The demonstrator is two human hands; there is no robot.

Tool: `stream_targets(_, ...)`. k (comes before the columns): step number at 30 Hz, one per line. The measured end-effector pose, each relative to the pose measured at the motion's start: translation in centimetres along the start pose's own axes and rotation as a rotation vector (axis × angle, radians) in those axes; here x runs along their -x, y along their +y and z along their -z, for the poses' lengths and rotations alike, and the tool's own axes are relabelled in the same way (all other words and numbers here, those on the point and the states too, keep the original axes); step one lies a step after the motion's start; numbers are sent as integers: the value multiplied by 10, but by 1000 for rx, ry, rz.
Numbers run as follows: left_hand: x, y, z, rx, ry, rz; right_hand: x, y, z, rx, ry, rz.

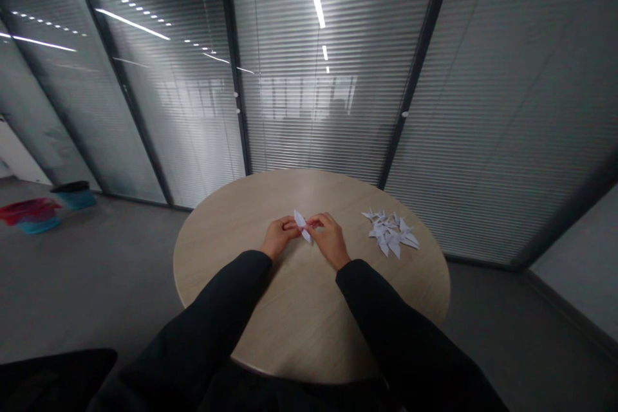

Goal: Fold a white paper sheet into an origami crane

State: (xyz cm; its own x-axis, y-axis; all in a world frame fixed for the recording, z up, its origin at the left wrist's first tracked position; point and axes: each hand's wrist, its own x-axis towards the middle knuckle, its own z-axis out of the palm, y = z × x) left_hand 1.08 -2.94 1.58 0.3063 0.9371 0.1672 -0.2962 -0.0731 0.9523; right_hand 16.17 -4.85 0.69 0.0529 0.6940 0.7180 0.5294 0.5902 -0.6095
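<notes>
A small folded white paper piece (299, 219) with pointed ends is held between my two hands above the middle of the round wooden table. My left hand (281, 235) pinches it from the left side. From the right, my right hand (329, 236) grips it with thumb and fingers, close to the left fingertips. The fingers partly hide the paper's centre. To the right of my right hand, a pile of folded white paper pieces (392, 232) with pointed tips lies on the tabletop.
The round table (299, 315) stands by a glass partition with blinds (318, 122). On the floor at left are a blue bin with a red liner (36, 214) and another with a black liner (74, 195). A dark object (53, 376) is at the lower left.
</notes>
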Motion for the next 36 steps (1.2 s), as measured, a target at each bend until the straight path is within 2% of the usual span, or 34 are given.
stream_targets(6,-1,-1,2,-13,5,-10,1,1,-1,-12,1,8)
stream_targets(15,-3,-3,1,-49,7,-28,1,4,-2,21,-75,-28)
stream_targets(21,-4,-7,-1,-101,-29,-57,5,-2,-1,250,-63,13)
stream_targets(27,-8,-16,6,-176,-62,-114,7,-11,0,479,-141,128)
stream_targets(31,-11,-19,11,-275,-37,-175,8,-11,-1,501,-205,184)
stream_targets(36,-11,-21,13,-459,-60,-238,8,-7,-1,488,-220,118)
